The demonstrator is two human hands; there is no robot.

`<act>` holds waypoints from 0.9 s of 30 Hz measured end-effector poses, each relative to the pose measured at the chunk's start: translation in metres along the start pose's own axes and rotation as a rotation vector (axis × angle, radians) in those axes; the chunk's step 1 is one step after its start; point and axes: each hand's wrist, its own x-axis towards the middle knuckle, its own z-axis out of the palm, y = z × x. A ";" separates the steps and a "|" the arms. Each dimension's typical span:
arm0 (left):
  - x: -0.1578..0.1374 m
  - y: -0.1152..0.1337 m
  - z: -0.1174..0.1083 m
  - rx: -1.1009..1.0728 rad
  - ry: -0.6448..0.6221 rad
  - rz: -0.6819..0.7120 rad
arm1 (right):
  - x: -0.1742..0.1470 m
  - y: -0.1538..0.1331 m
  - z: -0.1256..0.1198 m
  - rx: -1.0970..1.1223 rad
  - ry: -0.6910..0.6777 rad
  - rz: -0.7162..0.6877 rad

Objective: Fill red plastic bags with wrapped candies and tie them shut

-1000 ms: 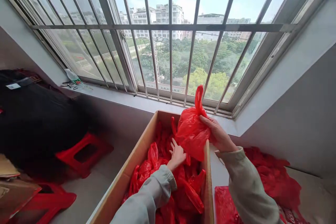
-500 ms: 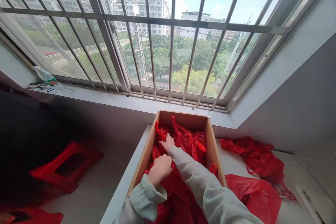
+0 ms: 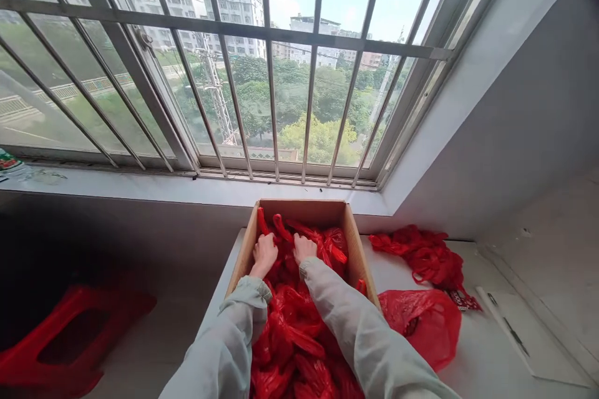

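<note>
A deep cardboard box (image 3: 359, 246) stands below the window, filled with several red plastic bags (image 3: 299, 318) whose handles are tied. My left hand (image 3: 265, 254) is inside the box by its left wall, its fingers closed on a red plastic bag whose handle sticks up just beyond them. To its right, near the far end, my right hand (image 3: 305, 248) is curled closed against another red plastic bag. The fingertips of both hands are partly hidden among the red plastic.
Right of the box lie a crumpled pile of red bags (image 3: 430, 259), a puffed-out red bag (image 3: 423, 327) and a pen (image 3: 515, 333) on a white sheet. A red stool (image 3: 98, 318) is at the lower left. The barred window's sill (image 3: 140, 190) runs behind the box.
My left hand has reached further into the box, towards its far left corner. My right hand stays near the far end. The view has turned right, so the surroundings appear shifted left.
</note>
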 end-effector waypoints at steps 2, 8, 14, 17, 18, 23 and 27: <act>0.005 0.001 -0.001 0.002 0.059 0.021 | 0.004 -0.006 0.002 0.034 0.048 -0.023; 0.004 0.008 0.002 0.012 0.077 0.109 | 0.002 -0.010 -0.005 0.060 0.000 -0.091; -0.010 0.025 0.021 0.035 0.133 0.127 | -0.005 0.035 -0.028 -0.056 0.034 -0.027; -0.012 0.028 0.032 0.054 0.088 0.185 | -0.003 0.058 -0.028 -0.106 -0.034 0.072; -0.013 0.027 0.035 0.063 0.061 0.203 | -0.002 0.062 -0.026 -0.111 -0.057 0.083; -0.010 0.021 0.027 0.121 -0.036 0.191 | 0.004 0.065 -0.022 -0.103 -0.036 0.021; -0.015 0.020 0.001 0.165 -0.140 0.218 | 0.001 0.065 -0.025 -0.111 -0.080 0.015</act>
